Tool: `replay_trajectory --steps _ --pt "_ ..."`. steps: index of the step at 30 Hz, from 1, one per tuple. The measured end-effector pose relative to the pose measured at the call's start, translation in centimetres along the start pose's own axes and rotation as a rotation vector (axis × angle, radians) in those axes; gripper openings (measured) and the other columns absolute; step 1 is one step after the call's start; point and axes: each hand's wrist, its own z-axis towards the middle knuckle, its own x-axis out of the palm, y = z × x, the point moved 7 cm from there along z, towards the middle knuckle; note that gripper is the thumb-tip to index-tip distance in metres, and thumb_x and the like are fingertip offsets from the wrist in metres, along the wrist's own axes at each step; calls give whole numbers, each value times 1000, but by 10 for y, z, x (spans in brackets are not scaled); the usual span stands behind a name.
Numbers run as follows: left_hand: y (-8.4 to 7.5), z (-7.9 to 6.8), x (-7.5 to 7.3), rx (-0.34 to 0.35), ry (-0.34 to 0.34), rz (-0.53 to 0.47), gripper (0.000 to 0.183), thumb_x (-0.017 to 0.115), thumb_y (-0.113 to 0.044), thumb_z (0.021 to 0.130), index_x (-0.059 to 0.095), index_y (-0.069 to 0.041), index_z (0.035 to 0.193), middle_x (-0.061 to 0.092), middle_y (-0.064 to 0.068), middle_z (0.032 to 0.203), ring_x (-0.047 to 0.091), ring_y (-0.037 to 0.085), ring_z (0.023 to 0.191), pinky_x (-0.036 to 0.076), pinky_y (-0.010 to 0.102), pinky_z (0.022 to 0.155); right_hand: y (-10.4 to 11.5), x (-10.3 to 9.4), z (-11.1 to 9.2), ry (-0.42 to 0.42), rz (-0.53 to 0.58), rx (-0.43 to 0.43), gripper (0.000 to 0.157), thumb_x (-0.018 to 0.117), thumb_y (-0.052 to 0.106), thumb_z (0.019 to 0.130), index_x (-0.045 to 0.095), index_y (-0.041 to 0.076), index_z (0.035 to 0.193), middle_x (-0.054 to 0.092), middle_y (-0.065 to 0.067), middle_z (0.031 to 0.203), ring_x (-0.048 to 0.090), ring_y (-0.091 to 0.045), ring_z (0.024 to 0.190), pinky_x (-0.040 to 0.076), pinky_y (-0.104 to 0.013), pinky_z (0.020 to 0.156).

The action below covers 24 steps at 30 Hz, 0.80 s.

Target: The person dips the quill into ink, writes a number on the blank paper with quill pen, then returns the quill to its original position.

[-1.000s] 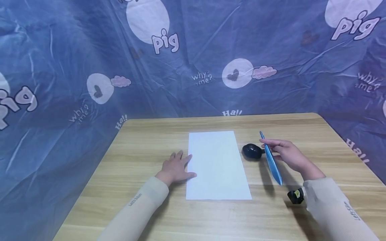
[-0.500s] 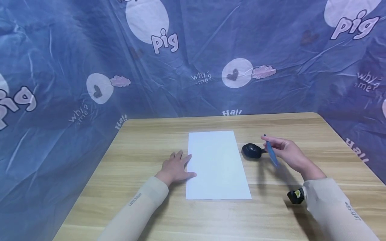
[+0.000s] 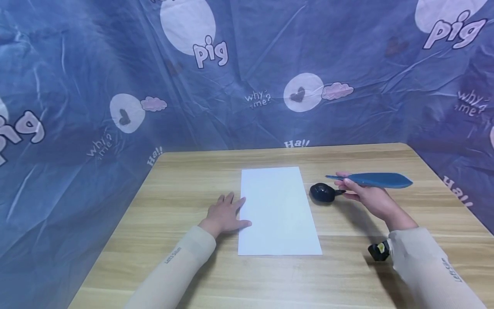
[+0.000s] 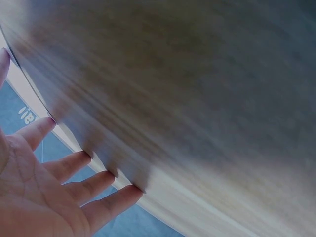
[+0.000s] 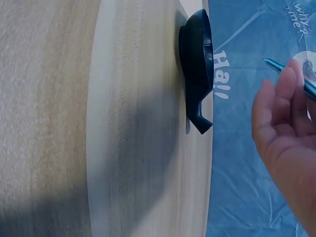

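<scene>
My right hand [image 3: 373,201] pinches a blue feather-shaped pen [image 3: 382,180] near its writing end, above the table. The pen lies almost level, its thin tip to the left and its broad feather to the right. In the right wrist view, the teal tip of the pen [image 5: 274,64] sticks out past the fingers. Just left of that hand, a black rounded holder [image 3: 322,192] with a short bent neck sits on the table. With fingers spread, my left hand [image 3: 223,216] rests at the left edge of a blank white sheet of paper [image 3: 278,214], thumb on the sheet.
The wooden table [image 3: 177,189] bears the sheet and the holder. Blue printed cloth [image 3: 254,56] hangs behind and at both sides. A small black device [image 3: 379,250] sits at the right cuff.
The feather pen has swung round in my right hand: its feather end pointed toward me and now points right. My left hand, the paper and the holder have stayed put.
</scene>
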Motion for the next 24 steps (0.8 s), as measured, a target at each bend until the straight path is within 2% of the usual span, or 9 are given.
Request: replay_trajectory --steps 1,5,8,12,14,20,24 --pt "0 0 0 -1 -1 -4 84 54 -71 80 33 -29 149 21 15 155 20 45 138 31 63 98 -1 -1 0 -17 7 19 60 37 40 103 34 -3 145 50 -26 133 53 10 102 48 -20 85" --pt "0 0 0 -2 -5 -18 84 55 -71 79 35 -29 149 22 16 155 20 45 137 31 63 98 -5 -6 -1 -87 43 97 64 42 45 100 39 -2 143 63 -8 122 58 7 98 49 -24 84" --pt "0 1 0 -4 -6 -25 84 55 -71 79 35 -29 149 22 16 155 20 45 137 30 63 99 -7 -8 -2 -119 42 136 65 44 47 98 41 -2 142 66 0 115 61 2 97 49 -25 84" --pt "1 1 1 -2 -1 -27 84 55 -71 79 34 -29 149 21 16 155 20 45 138 29 63 99 -8 -10 -2 -153 40 147 64 49 44 98 44 -6 138 68 -7 112 65 -4 94 50 -27 84" --pt "1 1 1 -1 1 -30 84 55 -71 80 33 -29 149 21 16 155 20 45 138 29 63 99 -7 -10 -2 -167 60 134 62 51 40 98 45 -9 135 70 -1 104 66 -5 91 51 -28 83" --pt "1 0 0 3 0 -34 84 55 -70 80 34 -28 149 21 16 155 20 46 137 29 64 99 -6 -12 0 -205 35 130 57 53 34 98 49 -15 126 72 -3 93 67 -4 83 52 -24 77" --pt "0 0 -1 5 -1 -31 84 55 -70 80 34 -28 149 21 17 155 20 46 137 30 64 99 -8 -10 0 -200 3 146 56 54 33 98 51 -16 124 71 -9 94 66 -3 81 52 -22 75"
